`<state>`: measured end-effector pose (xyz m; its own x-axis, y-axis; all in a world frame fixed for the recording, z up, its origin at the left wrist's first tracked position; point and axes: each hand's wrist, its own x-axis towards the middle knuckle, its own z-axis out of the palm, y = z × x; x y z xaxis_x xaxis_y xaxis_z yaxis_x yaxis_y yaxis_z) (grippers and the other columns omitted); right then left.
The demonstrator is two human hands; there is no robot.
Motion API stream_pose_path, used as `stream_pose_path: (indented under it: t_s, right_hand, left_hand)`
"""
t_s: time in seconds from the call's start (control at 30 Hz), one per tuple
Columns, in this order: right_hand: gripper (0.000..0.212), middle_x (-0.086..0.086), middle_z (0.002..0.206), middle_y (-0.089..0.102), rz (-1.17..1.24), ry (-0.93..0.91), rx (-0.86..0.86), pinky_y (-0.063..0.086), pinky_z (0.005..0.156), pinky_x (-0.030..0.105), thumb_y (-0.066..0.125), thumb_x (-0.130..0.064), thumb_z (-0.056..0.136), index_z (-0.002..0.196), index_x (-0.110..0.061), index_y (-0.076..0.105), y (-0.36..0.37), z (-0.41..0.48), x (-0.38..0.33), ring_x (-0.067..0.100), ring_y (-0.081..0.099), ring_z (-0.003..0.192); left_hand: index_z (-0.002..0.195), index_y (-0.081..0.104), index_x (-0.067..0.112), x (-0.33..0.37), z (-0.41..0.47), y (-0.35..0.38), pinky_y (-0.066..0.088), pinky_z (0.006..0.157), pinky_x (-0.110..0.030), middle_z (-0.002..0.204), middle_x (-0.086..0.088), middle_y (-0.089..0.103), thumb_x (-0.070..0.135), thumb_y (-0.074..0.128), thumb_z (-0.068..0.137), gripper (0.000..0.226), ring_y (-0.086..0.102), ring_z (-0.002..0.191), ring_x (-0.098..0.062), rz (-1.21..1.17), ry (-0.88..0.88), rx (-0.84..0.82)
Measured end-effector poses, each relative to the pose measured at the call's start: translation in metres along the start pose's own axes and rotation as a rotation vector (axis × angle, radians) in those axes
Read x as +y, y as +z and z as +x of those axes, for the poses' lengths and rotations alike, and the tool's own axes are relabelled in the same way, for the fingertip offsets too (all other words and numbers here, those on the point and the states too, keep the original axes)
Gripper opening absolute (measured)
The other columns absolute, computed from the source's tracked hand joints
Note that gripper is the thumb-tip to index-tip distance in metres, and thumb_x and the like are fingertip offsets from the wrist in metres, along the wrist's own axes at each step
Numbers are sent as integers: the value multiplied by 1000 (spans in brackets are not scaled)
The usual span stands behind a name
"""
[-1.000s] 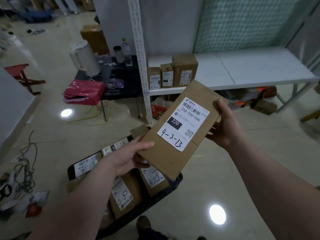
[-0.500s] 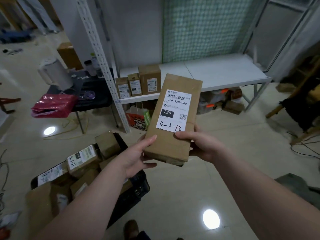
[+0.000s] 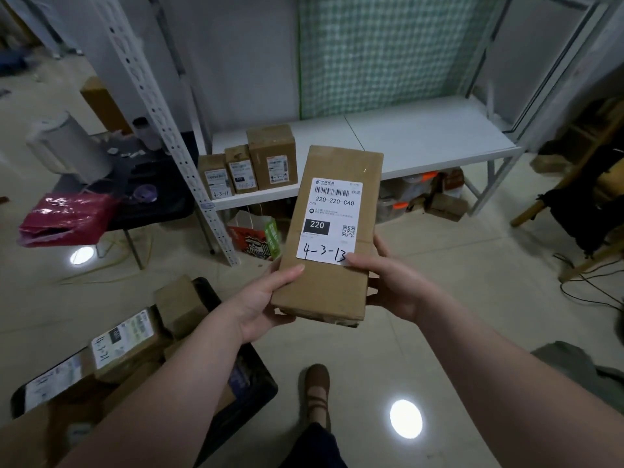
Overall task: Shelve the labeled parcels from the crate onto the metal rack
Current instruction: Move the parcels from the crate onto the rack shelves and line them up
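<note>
Whereas a second ago the long brown cardboard parcel (image 3: 329, 238) lay slanted between the hands, with the right hand high on its far edge, it now stands almost upright in the air. Its matt face and white printed label, hand-marked 4-3-13, are turned to the camera. Both hands have dropped to its lower end. The left hand (image 3: 260, 302) grips the lower left edge, thumb on the front and fingers curled underneath. The right hand (image 3: 391, 285) grips the lower right edge, its thumb tip covering the label's lower right corner. The parcel touches nothing but the hands and hangs in front of the white flat metal rack shelf (image 3: 422, 136), which looms larger than before.

At that shelf's left end, close to the front edge, three smaller brown cardboard boxes (image 3: 241, 168) stand in a row, rising in height rightward, beside the perforated white upright (image 3: 169, 130). Down left, the black plastic crate (image 3: 256, 383) holds more labelled brown boxes, partly hidden by the left forearm.
</note>
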<state>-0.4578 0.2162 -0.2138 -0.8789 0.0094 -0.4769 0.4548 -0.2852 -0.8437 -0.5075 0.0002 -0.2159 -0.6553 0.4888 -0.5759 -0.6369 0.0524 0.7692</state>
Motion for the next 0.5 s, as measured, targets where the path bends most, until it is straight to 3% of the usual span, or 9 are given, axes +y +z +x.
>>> stream_pose_path:
  t_s: [0.17, 0.27, 0.37, 0.43, 0.5]
  right_hand:
    - [108, 5, 135, 59, 76, -11, 104, 55, 67, 39, 79, -49, 58, 151, -32, 29, -22, 79, -57, 24, 60, 112]
    - [114, 4, 133, 61, 81, -7, 129, 58, 67, 44, 82, -48, 55, 152, -28, 27, -38, 128, -97, 27, 59, 116]
    - [90, 2, 121, 69, 29, 4, 102, 59, 68, 45, 82, -33, 63, 144, -27, 42, -51, 164, -124, 27, 63, 111]
    - [71, 2, 115, 72, 26, 3, 89, 59, 68, 45, 79, -23, 64, 131, -27, 54, -62, 182, -134, 26, 66, 105]
    - [70, 0, 113, 73, 27, 2, 89, 60, 70, 46, 78, -18, 63, 128, -25, 55, -73, 199, -141, 22, 69, 100]
  left_hand:
    - [118, 58, 29, 46, 69, -11, 44, 87, -38, 97, 0, 70, 33, 75, 63, 57, 58, 93, -17, -46, -16, -13]
    - [127, 53, 35, 81, 113, -18, 48, 86, -35, 111, -1, 68, 29, 81, 56, 76, 59, 101, -19, 18, -6, -52]
    - [129, 42, 39, 112, 153, -24, 50, 81, -33, 123, -2, 63, 21, 84, 63, 81, 57, 111, -22, 96, -10, -46]
    - [137, 38, 41, 129, 178, -26, 48, 93, -37, 128, 0, 60, 28, 86, 59, 93, 55, 117, -23, 186, -10, -81]
    - [145, 32, 39, 142, 202, -26, 44, 101, -39, 130, 3, 59, 37, 87, 55, 105, 54, 119, -20, 259, -30, -113]
